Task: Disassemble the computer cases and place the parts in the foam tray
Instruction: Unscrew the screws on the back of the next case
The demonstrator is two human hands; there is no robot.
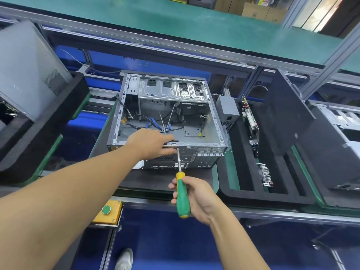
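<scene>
An open grey computer case (194,123) lies on its side on a dark mat in the middle of the bench, loose cables inside. My left hand (150,143) grips the case's near top rail, thumb on the rear panel. My right hand (196,195) holds a green and yellow screwdriver (182,195) by the handle, its tip touching the rear panel just below that rail. To the right lies a black foam tray (243,191) holding a grey power supply (227,109), circuit boards (251,121) and a dark side panel (282,117).
Another case (29,65) sits in a foam tray at the left, and a third case (342,129) stands at the far right. A yellow box with a green button (106,210) is mounted on the bench's front edge. An aluminium frame with a green shelf runs overhead.
</scene>
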